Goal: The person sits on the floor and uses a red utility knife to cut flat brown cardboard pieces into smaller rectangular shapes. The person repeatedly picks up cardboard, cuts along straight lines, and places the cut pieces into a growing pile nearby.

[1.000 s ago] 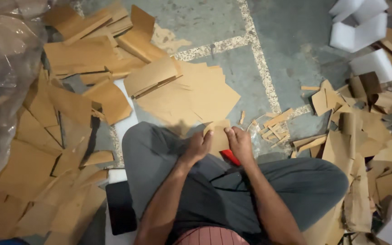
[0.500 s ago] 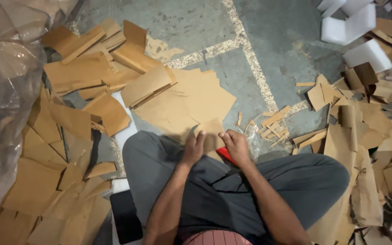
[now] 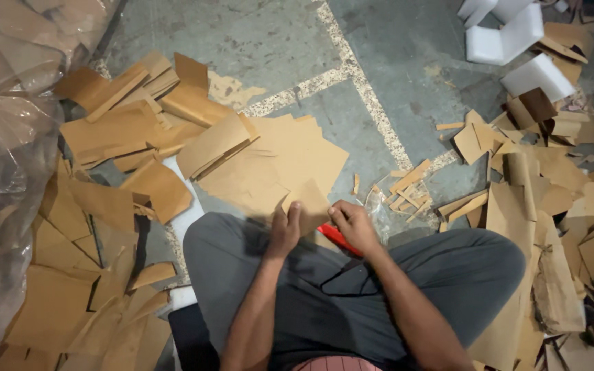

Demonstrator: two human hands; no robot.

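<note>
At the lower centre of the frame, the left hand [image 3: 284, 232] and the right hand [image 3: 353, 225] both have their fingers closed on a small brown cardboard piece [image 3: 309, 201], held just above the grey-trousered knees [image 3: 242, 275], with a red tool [image 3: 338, 238] partly hidden under the right hand and a cardboard pile [image 3: 269, 154] on the floor beyond.

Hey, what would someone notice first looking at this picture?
Brown cardboard sheets cover the grey floor on every side of a seated person. At the middle, the left hand and right hand hold a cardboard piece, with a red tool under the right. White foam blocks lie top right.
</note>
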